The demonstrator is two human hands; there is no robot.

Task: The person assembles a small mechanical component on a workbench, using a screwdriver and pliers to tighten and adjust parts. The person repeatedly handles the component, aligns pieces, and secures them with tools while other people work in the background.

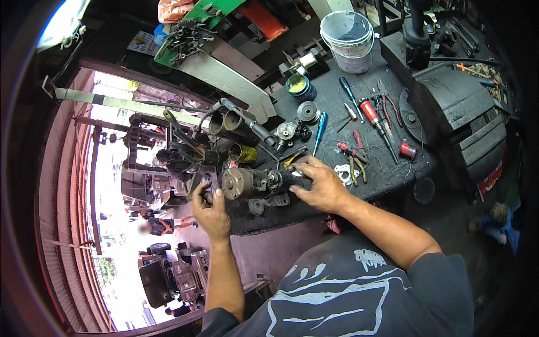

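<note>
Dark metal cylindrical part (252, 183) is at the workbench's (331, 90) near edge, its right end pinched between the right hand's (321, 185) thumb and fingers. Left hand (212, 214) points upward beside its left end, fingers curled; whether gripping, I cannot tell.

There are two bare hands (212, 210) (320, 184), one held cylindrical metal motor (244, 182), one white plastic bucket (349, 50), and two blue-handled screwdrivers (320, 130) (347, 90).

Brown and black motor (254, 182), yellow tin (249, 154), white bucket (349, 56), dark grey shirt (337, 283) with white lines
</note>
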